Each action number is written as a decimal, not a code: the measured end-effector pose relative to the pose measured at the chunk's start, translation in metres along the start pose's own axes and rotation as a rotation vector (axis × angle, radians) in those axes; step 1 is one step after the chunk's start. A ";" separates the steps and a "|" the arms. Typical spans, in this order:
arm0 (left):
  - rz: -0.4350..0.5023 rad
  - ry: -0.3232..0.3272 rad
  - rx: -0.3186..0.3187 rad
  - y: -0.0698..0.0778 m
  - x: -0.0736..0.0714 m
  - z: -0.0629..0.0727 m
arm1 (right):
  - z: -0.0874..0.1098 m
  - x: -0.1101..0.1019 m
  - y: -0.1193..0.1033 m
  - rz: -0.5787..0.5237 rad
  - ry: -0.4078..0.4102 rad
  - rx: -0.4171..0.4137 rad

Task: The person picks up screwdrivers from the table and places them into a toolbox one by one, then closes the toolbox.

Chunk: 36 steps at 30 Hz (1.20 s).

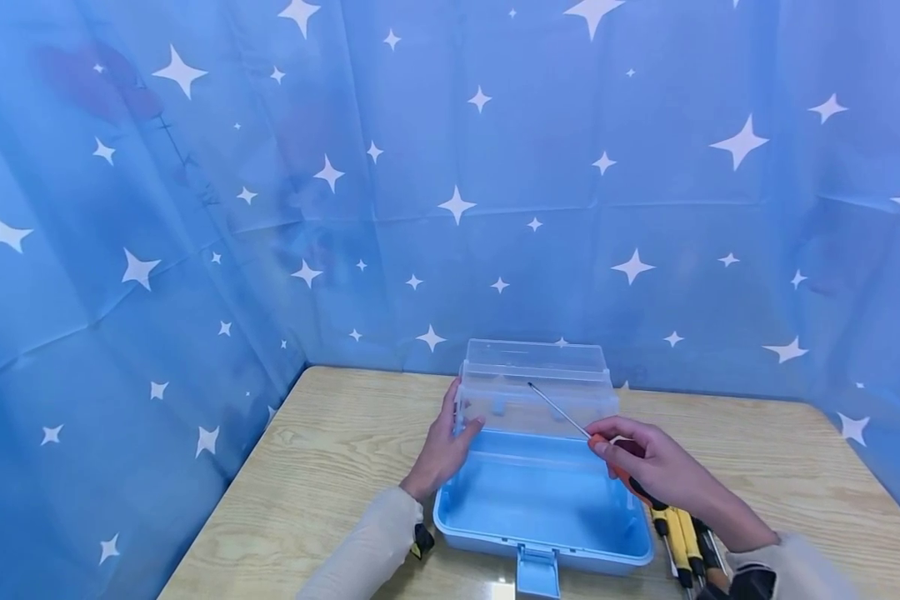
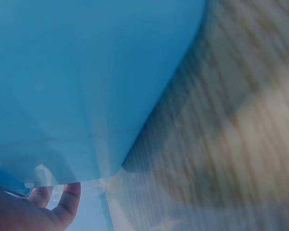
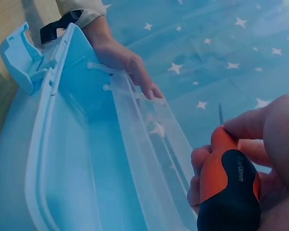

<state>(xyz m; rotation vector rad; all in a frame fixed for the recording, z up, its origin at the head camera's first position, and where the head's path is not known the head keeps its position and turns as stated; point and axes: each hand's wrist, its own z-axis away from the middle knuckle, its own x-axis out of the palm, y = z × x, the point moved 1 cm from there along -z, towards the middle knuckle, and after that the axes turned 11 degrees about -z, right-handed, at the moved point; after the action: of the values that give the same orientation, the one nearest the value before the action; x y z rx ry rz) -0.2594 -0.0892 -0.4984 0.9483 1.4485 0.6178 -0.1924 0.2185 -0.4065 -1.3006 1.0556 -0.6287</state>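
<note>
A light blue plastic toolbox (image 1: pixel 543 500) stands with its translucent lid (image 1: pixel 540 367) swung up at the back. My left hand (image 1: pixel 442 450) holds the lid's left end near the hinge, thumb on the inner side and fingers behind. In the left wrist view its fingers (image 2: pixel 70 202) show below the blue box wall. My right hand (image 1: pixel 656 462) grips a screwdriver by its orange and black handle (image 3: pixel 231 187), above the right side of the box. The metal shaft (image 1: pixel 558 408) points up and to the left, in front of the lid. Inside, the visible box floor is bare.
Several yellow-and-black handled tools (image 1: pixel 678 542) lie on the wooden table (image 1: pixel 330 467) right of the box, partly hidden under my right arm. The box's front latch (image 1: pixel 537 571) hangs down open. A blue curtain with white stars (image 1: pixel 457 204) closes off the back and left.
</note>
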 end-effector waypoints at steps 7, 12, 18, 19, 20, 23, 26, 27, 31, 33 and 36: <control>0.001 -0.009 0.026 0.002 -0.001 0.001 | -0.005 0.010 0.004 0.016 -0.095 -0.031; 0.008 -0.010 0.030 0.004 -0.001 0.001 | -0.008 0.017 0.006 -0.013 -0.158 -0.042; 0.001 -0.005 0.029 0.002 0.000 -0.001 | -0.012 0.026 0.009 -0.031 -0.227 -0.038; 0.000 -0.004 0.029 0.002 0.000 -0.001 | -0.012 0.028 0.009 -0.038 -0.242 -0.037; -0.001 -0.003 0.029 0.002 0.000 -0.001 | -0.013 0.029 0.009 -0.038 -0.253 -0.036; 0.001 -0.002 0.029 0.002 0.000 -0.001 | -0.015 0.033 0.010 -0.040 -0.290 -0.048; 0.005 -0.003 0.028 0.002 -0.001 -0.001 | -0.016 0.036 0.011 -0.037 -0.317 -0.072; 0.005 -0.005 0.024 0.001 -0.001 -0.001 | -0.016 0.037 0.012 -0.037 -0.324 -0.076; 0.004 -0.007 0.020 0.002 -0.001 0.000 | -0.017 0.040 0.017 -0.030 -0.342 -0.066; 0.004 -0.006 0.020 0.001 -0.001 0.000 | -0.017 0.042 0.020 -0.019 -0.346 -0.062; 0.003 -0.006 0.017 0.001 -0.002 0.000 | -0.018 0.046 0.023 0.004 -0.358 -0.070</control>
<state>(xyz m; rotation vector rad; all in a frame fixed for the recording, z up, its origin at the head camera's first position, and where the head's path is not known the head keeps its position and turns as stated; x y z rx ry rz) -0.2589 -0.0901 -0.4966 0.9656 1.4490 0.6049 -0.1933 0.1752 -0.4392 -1.4090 0.7904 -0.3401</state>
